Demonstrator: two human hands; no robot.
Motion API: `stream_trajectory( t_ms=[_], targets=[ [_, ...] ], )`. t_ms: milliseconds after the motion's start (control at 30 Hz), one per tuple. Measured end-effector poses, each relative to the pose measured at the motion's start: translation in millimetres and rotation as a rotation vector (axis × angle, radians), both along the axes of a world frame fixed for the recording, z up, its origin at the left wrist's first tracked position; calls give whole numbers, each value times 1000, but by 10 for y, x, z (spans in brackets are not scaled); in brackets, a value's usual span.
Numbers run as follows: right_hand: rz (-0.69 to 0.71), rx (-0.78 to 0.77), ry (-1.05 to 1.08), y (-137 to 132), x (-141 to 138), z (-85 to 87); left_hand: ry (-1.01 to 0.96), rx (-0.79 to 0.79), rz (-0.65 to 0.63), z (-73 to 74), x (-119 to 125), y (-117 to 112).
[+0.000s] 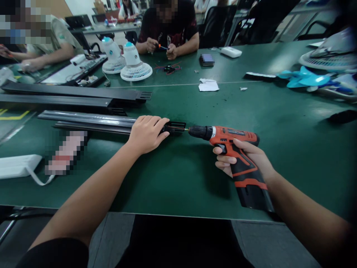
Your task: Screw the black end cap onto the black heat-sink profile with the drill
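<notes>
My right hand (251, 156) is wrapped round the grip of an orange and black cordless drill (234, 136), with the index finger at its trigger. The drill points left, and its thin bit meets or nearly meets the slotted end of a long black plastic housing (97, 120); exact contact is too small to tell. Over that housing, close to its slotted end, lies my left hand (149, 134), fingers closed over the top and thumb along the near side. The hand hides part of the housing, which rests on the green table (178, 186).
More long black panels (69, 97) lie behind the housing. A phone (67, 152) and a white power bank-like block (19, 166) with a strap sit left. Two white fans (136, 63) stand farther back. Blue fan blades (306, 77) are at right. Two people work across the table.
</notes>
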State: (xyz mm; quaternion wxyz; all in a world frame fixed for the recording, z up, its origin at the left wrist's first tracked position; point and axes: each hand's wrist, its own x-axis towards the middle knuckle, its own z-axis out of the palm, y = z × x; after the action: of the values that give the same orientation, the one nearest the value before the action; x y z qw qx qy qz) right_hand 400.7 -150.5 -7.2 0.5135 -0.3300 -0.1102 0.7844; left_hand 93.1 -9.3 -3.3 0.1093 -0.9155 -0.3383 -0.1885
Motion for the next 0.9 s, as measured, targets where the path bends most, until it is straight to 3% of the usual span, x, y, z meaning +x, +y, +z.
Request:
stream_trajectory(
  t_ms=[467,600,900],
  targets=[
    [-40,-25,-8,-55,17,-16,-7,7,0,-3,-2,1],
    [18,-85,-1,-62,61,-32,-7,17,4,-9,-7,3],
    [158,-48,38,-56,125,-59,-11,2,10,-6,-3,-5]
  ],
)
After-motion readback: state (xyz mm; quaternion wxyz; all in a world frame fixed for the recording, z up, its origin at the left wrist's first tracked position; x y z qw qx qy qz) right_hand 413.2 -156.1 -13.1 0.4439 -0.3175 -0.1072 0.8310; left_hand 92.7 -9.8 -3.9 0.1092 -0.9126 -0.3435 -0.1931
